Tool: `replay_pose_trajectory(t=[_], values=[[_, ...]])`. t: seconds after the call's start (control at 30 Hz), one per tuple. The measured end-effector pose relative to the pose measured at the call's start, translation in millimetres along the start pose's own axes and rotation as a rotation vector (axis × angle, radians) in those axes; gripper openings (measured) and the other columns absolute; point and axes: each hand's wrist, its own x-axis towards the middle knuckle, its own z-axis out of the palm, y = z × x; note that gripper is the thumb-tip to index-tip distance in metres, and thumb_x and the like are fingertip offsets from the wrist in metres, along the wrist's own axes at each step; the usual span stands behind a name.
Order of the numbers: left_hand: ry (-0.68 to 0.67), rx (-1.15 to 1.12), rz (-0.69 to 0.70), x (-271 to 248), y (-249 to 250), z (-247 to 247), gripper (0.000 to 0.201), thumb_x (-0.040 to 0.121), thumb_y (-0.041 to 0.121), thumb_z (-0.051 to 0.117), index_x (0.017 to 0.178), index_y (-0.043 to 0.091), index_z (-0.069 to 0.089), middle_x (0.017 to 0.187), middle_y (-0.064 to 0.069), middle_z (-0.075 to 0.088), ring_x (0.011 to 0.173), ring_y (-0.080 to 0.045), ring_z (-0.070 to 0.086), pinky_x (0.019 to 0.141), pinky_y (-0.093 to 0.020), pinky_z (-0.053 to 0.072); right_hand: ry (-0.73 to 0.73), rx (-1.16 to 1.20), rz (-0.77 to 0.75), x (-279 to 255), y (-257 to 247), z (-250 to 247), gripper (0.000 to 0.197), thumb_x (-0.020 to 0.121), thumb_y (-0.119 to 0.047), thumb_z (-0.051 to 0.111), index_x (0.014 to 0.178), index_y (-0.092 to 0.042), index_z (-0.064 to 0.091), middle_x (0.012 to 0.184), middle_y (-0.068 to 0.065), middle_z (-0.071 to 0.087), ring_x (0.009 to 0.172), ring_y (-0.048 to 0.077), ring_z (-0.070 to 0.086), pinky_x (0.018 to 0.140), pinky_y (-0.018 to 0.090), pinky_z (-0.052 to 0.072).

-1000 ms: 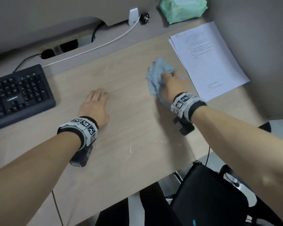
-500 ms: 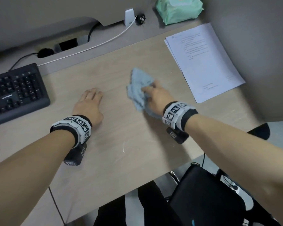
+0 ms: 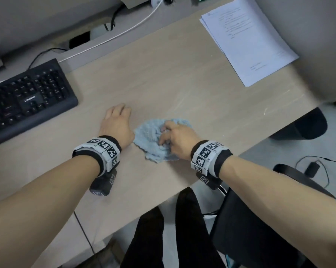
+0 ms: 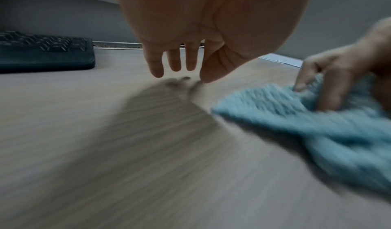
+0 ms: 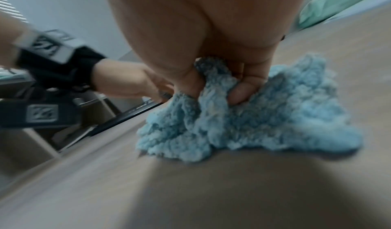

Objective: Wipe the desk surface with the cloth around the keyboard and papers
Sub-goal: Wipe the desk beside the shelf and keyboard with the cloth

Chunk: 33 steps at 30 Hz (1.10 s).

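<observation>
A fluffy light-blue cloth (image 3: 153, 139) lies bunched on the pale wood desk (image 3: 163, 74), near its front edge. My right hand (image 3: 173, 136) grips the cloth (image 5: 243, 120), fingers curled into its folds and pressing it down. Just left of it, my left hand (image 3: 117, 118) rests with relaxed fingers over the desk (image 4: 105, 132), holding nothing; the cloth (image 4: 317, 123) nearly touches its wrist. The black keyboard (image 3: 27, 99) sits at the left, and the white papers (image 3: 246, 39) lie at the far right corner.
A white cable (image 3: 113, 37) and black cables run along the back of the desk. A green pack (image 5: 338, 3) lies at the far back. A black chair (image 3: 250, 229) and my dark-clothed legs (image 3: 182, 229) are below the front edge.
My right hand has dragged the cloth from beside the papers leftward and toward me, ending next to my left hand. The left hand has stayed put.
</observation>
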Motion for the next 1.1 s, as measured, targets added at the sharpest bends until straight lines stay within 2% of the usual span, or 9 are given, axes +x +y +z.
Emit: replay_pose_trajectory(t=[0.13, 0.3, 0.4, 0.53, 0.67, 0.8, 0.93, 1.0, 1.1], values=[[-0.072, 0.029, 0.04, -19, -13, 4, 0.074, 0.07, 0.006, 0.058, 0.142, 0.011, 0.042, 0.157, -0.012, 0.028, 0.141, -0.034, 0.023, 0.115, -0.041, 0.027, -0.066, 0.062, 0.024, -21, -5, 5, 0.041, 0.082, 0.006, 0.053, 0.098, -0.023, 0.076, 0.128, -0.006, 0.053, 0.108, 0.018, 0.055, 0.091, 0.032, 0.046], [-0.047, -0.002, 0.004, -43, -21, 12, 0.076, 0.071, 0.004, 0.056, 0.145, 0.014, 0.036, 0.159, -0.009, 0.024, 0.144, -0.031, 0.021, 0.116, -0.04, 0.026, 0.327, 0.131, 0.256, 13, 43, -28, 0.041, 0.083, 0.004, 0.058, 0.116, -0.016, 0.069, 0.126, 0.01, 0.048, 0.105, 0.027, 0.056, 0.091, 0.027, 0.042], [-0.058, 0.008, -0.009, -50, -28, 21, 0.075, 0.071, 0.006, 0.056, 0.143, 0.015, 0.039, 0.16, -0.008, 0.022, 0.145, -0.031, 0.019, 0.116, -0.041, 0.026, 0.247, 0.039, 0.305, 21, 31, -10, 0.045, 0.083, 0.002, 0.058, 0.123, -0.019, 0.064, 0.131, 0.009, 0.044, 0.102, 0.032, 0.059, 0.093, 0.036, 0.049], [-0.079, 0.074, -0.02, -59, -26, 29, 0.081, 0.073, 0.011, 0.058, 0.149, 0.016, 0.029, 0.162, -0.005, 0.015, 0.148, -0.027, 0.011, 0.119, -0.042, 0.02, 0.083, -0.027, 0.113, -16, -20, 35, 0.052, 0.078, 0.004, 0.065, 0.122, -0.022, 0.065, 0.134, 0.005, 0.042, 0.092, 0.029, 0.062, 0.081, 0.038, 0.056], [-0.127, 0.069, -0.025, -61, -25, 25, 0.084, 0.077, 0.012, 0.06, 0.152, 0.017, 0.023, 0.163, -0.006, 0.011, 0.149, -0.027, 0.008, 0.12, -0.042, 0.017, -0.108, -0.047, -0.072, -54, -35, 54, 0.047, 0.081, 0.005, 0.057, 0.118, -0.02, 0.069, 0.131, 0.004, 0.046, 0.097, 0.028, 0.059, 0.073, 0.028, 0.039], [0.031, -0.019, -0.106, -79, -31, 19, 0.065, 0.07, 0.004, 0.057, 0.133, 0.013, 0.047, 0.137, -0.012, 0.044, 0.126, -0.034, 0.037, 0.103, -0.042, 0.04, 0.071, 0.052, 0.092, -42, -19, 25, 0.05, 0.086, 0.001, 0.052, 0.131, -0.022, 0.056, 0.125, 0.008, 0.047, 0.094, 0.031, 0.059, 0.075, 0.027, 0.039], [0.009, -0.026, -0.182, -111, -45, 28, 0.055, 0.07, 0.003, 0.053, 0.125, 0.013, 0.052, 0.127, -0.012, 0.047, 0.119, -0.033, 0.04, 0.099, -0.042, 0.042, 0.089, -0.058, 0.232, -6, -24, 10, 0.07, 0.09, -0.006, 0.054, 0.151, -0.022, 0.025, 0.139, 0.017, 0.041, 0.111, 0.041, 0.057, 0.092, 0.044, 0.049], [-0.003, -0.022, -0.208, -124, -56, 32, 0.058, 0.072, 0.004, 0.054, 0.129, 0.012, 0.051, 0.133, -0.011, 0.046, 0.122, -0.034, 0.039, 0.101, -0.042, 0.04, 0.004, -0.14, 0.18, 6, -44, 23, 0.063, 0.089, -0.008, 0.056, 0.147, -0.021, 0.036, 0.142, 0.017, 0.037, 0.113, 0.04, 0.056, 0.095, 0.041, 0.047], [-0.031, -0.019, -0.171, -138, -65, 40, 0.067, 0.078, 0.006, 0.056, 0.143, 0.011, 0.041, 0.153, -0.007, 0.034, 0.137, -0.031, 0.031, 0.112, -0.037, 0.029, -0.075, -0.205, -0.019, -2, -81, 61, 0.05, 0.086, -0.012, 0.062, 0.134, -0.019, 0.052, 0.132, 0.015, 0.044, 0.1, 0.038, 0.061, 0.085, 0.039, 0.05]])
